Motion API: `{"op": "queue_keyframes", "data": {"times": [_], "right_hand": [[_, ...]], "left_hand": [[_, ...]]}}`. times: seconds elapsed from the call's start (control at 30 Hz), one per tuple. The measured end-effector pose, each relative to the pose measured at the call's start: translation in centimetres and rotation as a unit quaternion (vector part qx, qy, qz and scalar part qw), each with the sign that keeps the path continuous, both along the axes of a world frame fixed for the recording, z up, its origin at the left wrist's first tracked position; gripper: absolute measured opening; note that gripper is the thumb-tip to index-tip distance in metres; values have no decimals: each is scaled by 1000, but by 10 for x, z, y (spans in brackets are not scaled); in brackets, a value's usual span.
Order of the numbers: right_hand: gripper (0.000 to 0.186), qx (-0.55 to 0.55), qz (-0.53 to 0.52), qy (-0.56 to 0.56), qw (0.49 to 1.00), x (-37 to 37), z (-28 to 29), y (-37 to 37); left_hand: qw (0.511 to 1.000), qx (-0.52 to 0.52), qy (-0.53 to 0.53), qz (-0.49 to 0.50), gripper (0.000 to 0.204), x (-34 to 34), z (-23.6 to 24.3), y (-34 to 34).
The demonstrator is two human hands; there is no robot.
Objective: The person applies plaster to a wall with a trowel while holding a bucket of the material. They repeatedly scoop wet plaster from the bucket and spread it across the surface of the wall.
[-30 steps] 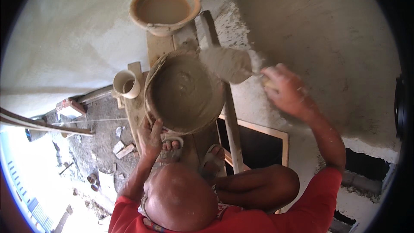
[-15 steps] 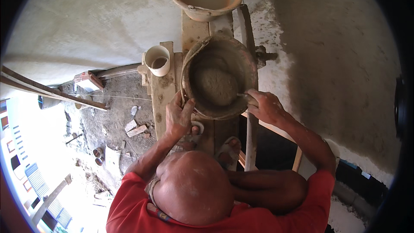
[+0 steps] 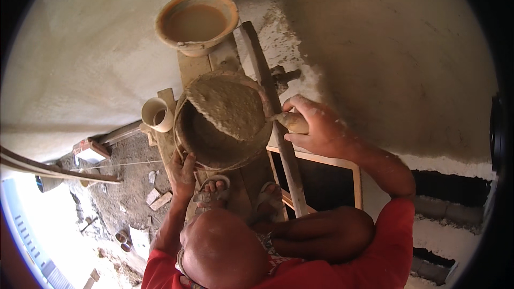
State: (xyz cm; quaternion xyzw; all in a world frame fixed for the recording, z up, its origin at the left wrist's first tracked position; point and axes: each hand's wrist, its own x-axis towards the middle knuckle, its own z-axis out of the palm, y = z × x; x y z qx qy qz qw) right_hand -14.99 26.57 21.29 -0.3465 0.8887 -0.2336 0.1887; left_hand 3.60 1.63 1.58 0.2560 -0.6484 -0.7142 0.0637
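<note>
My left hand (image 3: 182, 174) grips the near-left rim of a round bucket (image 3: 217, 158) crusted with grey mortar. My right hand (image 3: 321, 128) is closed round the wooden handle (image 3: 294, 122) of a trowel. Its blade lies over the bucket, heaped with wet, gritty mortar (image 3: 225, 104), and hides much of the inside. A pale container (image 3: 156, 108) with some murky contents stands left of the bucket. Beyond it sits an orange-rimmed basin (image 3: 195, 21) of cloudy water. Both stand on worn wooden planks (image 3: 195, 67).
A long timber (image 3: 285, 160) runs along the right of the planks, beside a framed dark opening (image 3: 326, 182). Plastered walls (image 3: 385, 64) surround the planks. My sandalled feet (image 3: 214, 190) rest on them. Below left are rubble-strewn ground (image 3: 128, 203) and slanting poles (image 3: 64, 174).
A second ago the trowel was right of the bucket; half a second ago it was down inside. Now my right hand has raised it, mortar heaped on the blade. My left hand stays at the rim.
</note>
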Motion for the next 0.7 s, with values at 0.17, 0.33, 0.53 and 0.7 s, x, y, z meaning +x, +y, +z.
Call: {"op": "queue_keyframes", "data": {"times": [0.17,0.33,0.53,0.7], "right_hand": [[47,-76,-22,-121,989,-18,51,16],[47,-36,-328,-177,927,-101,22,125],[52,132,-471,213,846,-93,100,143],[50,78,-123,78,986,-33,37,98]], "left_hand": [[1000,19,18,0,28,-1,6,1],[999,34,20,-22,27,-12,12,7],[1000,-8,-8,0,26,-1,11,3],[999,29,6,11,25,-11,18,17]]}}
